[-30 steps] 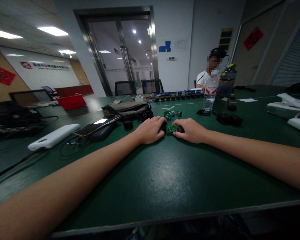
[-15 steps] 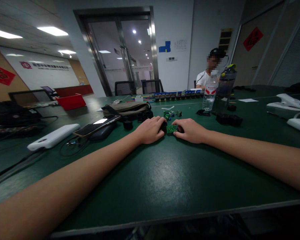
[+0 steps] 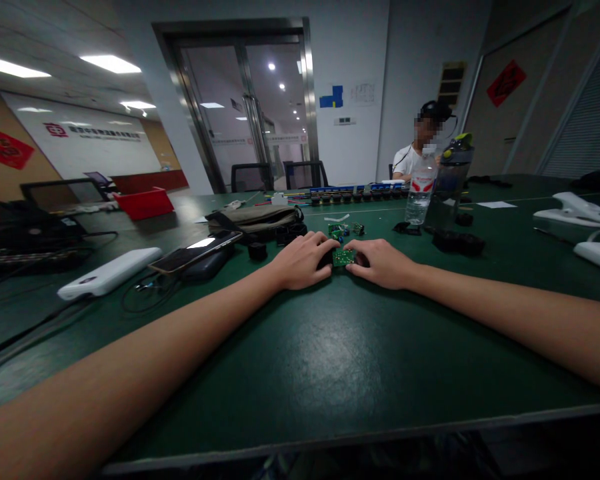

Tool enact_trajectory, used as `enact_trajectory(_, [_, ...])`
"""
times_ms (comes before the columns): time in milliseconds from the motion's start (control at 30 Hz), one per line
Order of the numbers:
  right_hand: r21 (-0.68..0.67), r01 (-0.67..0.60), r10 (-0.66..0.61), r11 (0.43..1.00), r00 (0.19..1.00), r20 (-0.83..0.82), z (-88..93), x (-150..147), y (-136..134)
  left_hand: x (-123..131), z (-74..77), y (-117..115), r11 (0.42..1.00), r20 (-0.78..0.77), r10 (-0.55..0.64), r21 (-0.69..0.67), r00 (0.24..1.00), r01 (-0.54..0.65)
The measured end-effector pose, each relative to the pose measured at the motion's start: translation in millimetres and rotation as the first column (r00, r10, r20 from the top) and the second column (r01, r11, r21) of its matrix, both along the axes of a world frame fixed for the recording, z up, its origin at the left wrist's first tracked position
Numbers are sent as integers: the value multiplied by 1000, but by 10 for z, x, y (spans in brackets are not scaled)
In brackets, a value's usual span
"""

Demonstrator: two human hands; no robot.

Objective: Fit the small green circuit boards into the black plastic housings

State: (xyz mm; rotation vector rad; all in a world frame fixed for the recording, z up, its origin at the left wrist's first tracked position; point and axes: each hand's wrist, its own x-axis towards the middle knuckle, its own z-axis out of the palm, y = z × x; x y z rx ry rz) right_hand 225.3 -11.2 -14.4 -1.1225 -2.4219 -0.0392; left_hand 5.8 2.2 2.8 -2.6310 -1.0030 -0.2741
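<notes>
A small green circuit board (image 3: 343, 258) is held upright between my two hands, low over the table. My right hand (image 3: 383, 262) pinches its right end between thumb and fingers. Curled in from the other side, my left hand (image 3: 305, 261) closes on a small black piece (image 3: 325, 259) against the board's left edge. Fingers cover most of that piece, so its shape is unclear. Just beyond the hands lie more small circuit boards (image 3: 338, 231) and another little board (image 3: 359, 229).
Left of my hands are a grey-brown pouch (image 3: 255, 219), a phone (image 3: 195, 252) and a white power bank (image 3: 110, 272). A water bottle (image 3: 420, 190) and a dark drinking bottle (image 3: 450, 187) stand to the right, near black blocks (image 3: 459, 241). Another person (image 3: 405, 160) sits across the table.
The view has shifted very slightly. My left fingers have edged a little toward the board, covering more of the black piece. The right hand keeps its pinch.
</notes>
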Motion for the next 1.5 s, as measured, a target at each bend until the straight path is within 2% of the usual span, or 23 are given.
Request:
enact_trajectory(200, [-22,-24,23,999,999,-36,5,-2,-13,-10,-9,16,997,-16,-70,25,997,70])
enact_trajectory(533, [-33,-59,57,998,997,-47,18,0,-13,-6,-23,29,989,-45,-122,79,991,126])
enact_trajectory(1500, [-55,-47,45,997,998,-33,30,-1,-11,12,-26,28,994,-55,-97,52,994,100])
